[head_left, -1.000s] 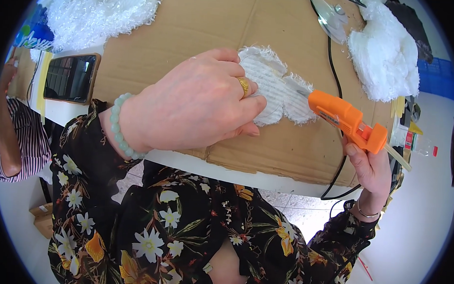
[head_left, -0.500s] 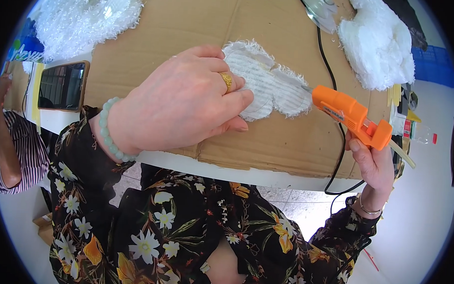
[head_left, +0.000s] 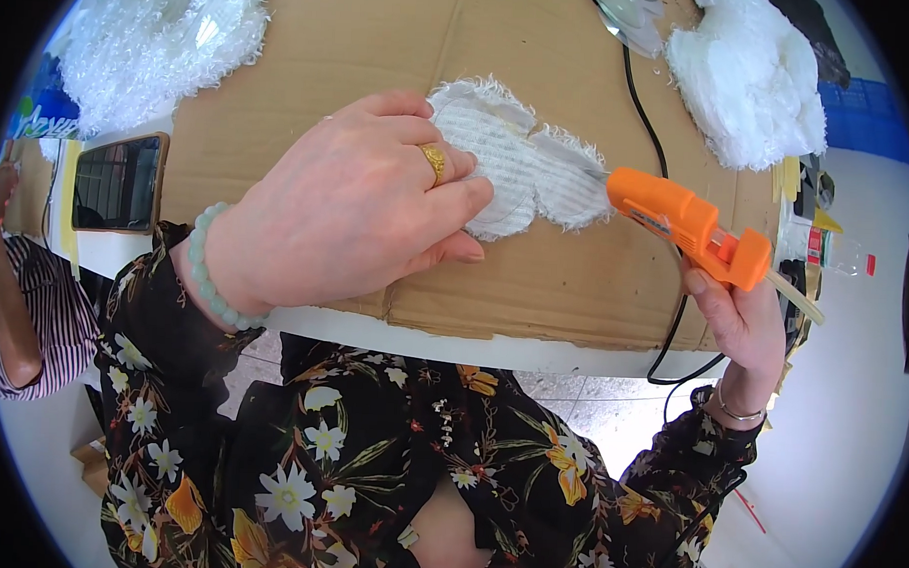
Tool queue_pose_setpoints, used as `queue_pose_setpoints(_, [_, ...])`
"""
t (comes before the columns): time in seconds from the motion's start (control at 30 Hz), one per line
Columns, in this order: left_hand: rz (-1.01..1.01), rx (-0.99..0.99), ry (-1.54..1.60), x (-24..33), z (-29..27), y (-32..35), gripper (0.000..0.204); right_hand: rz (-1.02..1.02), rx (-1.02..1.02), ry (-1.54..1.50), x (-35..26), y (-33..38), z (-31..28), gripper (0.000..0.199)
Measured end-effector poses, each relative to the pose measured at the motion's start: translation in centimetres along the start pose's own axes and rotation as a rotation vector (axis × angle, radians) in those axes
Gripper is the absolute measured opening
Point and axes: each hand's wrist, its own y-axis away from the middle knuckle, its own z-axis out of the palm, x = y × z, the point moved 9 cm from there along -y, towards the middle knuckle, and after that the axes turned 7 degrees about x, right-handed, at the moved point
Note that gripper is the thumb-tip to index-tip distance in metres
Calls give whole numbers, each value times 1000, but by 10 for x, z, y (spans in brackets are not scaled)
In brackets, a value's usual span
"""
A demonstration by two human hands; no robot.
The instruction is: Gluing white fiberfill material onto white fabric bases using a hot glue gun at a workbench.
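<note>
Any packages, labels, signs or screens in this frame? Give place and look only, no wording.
Phone or tablet: at the left, beside the cardboard sheet; dark rectangular screen, brownish rim.
Clear plastic bottle: right edge, past the orange glue gun; lying down, red cap, a coloured label band.
Blue printed package: far left edge, mostly hidden.

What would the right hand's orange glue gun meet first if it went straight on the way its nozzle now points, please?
The right hand aims the orange glue gun leftward; its nozzle already seems to be at the fringed edge of the white fuzzy piece, with the left hand pressing it down just beyond.
</note>
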Motion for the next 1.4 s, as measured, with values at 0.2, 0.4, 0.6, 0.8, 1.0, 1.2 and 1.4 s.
queue_pose_setpoints(0.2, [8, -13, -13, 2, -1, -2, 42, 31, 29, -32, 8, 6, -7, 18])
queue_pose_setpoints(0.4, [9, 2, -17, 3, -1, -1, 41, 79, 72, -145, 10, 13, -12, 18])
queue_pose_setpoints(0.6, [16, 24, -15, 3, -1, -3, 41, 68, 51, -77, 6, 13, -10, 19])
queue_pose_setpoints(0.8, [10, 16, -8, 2, -2, -3, 41, 114, -95, -14, 17, 9, 0, 21])
queue_pose_setpoints(1.0, [40, 163, -21, 5, -8, -3, 30, 95, -117, -12, 15, 7, 2, 22])
queue_pose_setpoints(1.2, [28, 92, -22, 4, -6, -2, 36, 50, -66, -54, 10, 1, 6, 19])
queue_pose_setpoints(1.4, [14, 1, -21, 2, -1, -1, 41, -81, -71, -30, -3, -8, 11, 19])
